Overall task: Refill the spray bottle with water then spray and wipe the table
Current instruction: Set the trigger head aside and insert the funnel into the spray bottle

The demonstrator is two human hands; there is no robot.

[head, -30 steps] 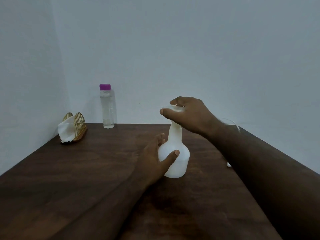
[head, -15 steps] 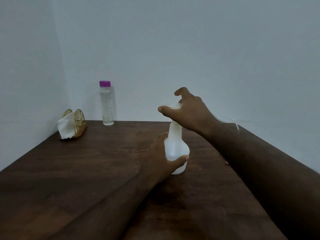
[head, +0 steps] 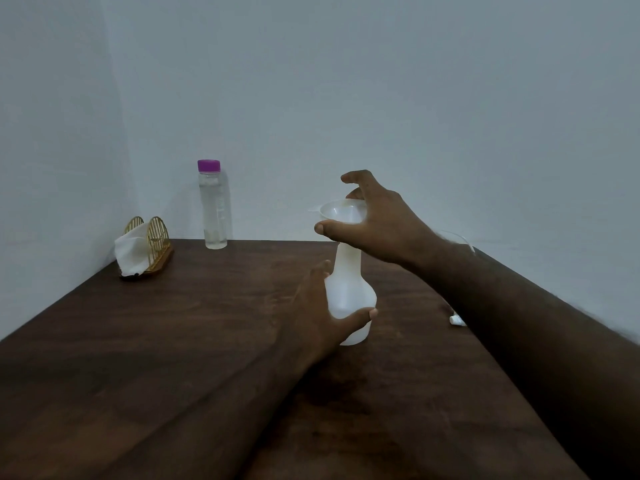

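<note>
The spray bottle (head: 349, 292) I hold is milky white plastic, smooth and not shiny. The funnel (head: 341, 211) is the same plastic. The table (head: 173, 341) is dark, smooth wood. The water bottle (head: 214, 209) is clear plastic. The napkin rack (head: 158, 235) is gold metal wire.

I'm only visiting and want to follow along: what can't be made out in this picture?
1. Head view: water level in the spray bottle, hidden by its milky plastic and the left hand gripping it.
2. Head view: the small white piece on the table, mostly covered by the right forearm; what it is is unclear.
3. Head view: the funnel, its far rim behind fingers of the right hand.
</note>
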